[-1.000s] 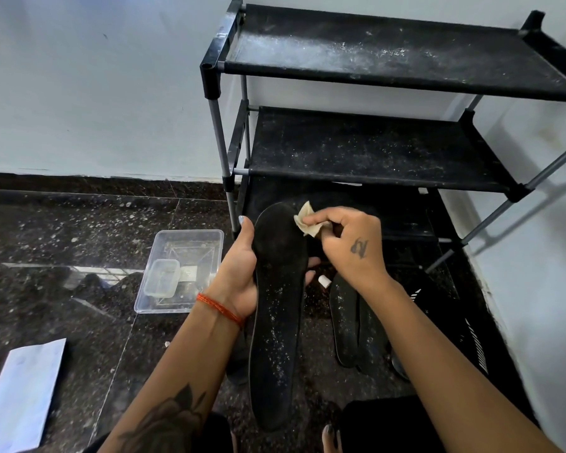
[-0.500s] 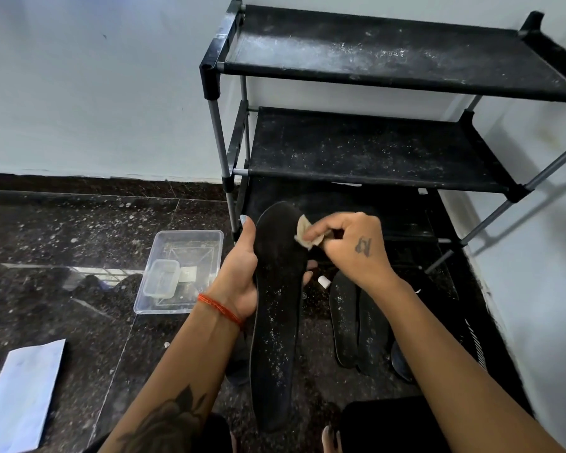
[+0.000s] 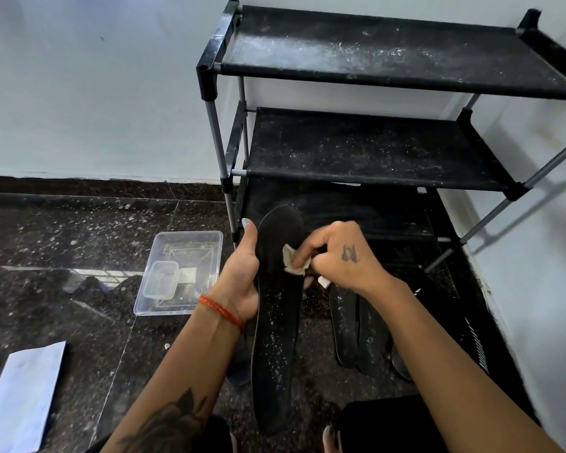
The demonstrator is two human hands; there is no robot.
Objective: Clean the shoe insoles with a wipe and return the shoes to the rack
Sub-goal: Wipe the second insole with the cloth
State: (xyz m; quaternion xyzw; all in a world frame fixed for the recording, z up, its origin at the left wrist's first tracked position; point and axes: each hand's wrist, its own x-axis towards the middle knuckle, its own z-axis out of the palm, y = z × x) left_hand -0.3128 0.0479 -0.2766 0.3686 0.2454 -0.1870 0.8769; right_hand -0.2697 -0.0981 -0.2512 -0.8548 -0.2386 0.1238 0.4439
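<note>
Now, the black rack (image 3: 389, 152) stands far right, dusty shelves bare. Near it, the long insole (image 3: 276, 322), thin, light and probably floppy, stands upright, best held mid-edge, where the left hand (image 3: 241, 282) clamps it. The right hand (image 3: 337, 256) pinches a small crumpled wipe (image 3: 293, 264), pressing it against the insole's upper half.

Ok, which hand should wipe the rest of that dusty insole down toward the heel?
The right hand: it already pinches the wipe against the insole, just above the speckled stretch. The left hand grips the insole's edge to steady it.
</note>
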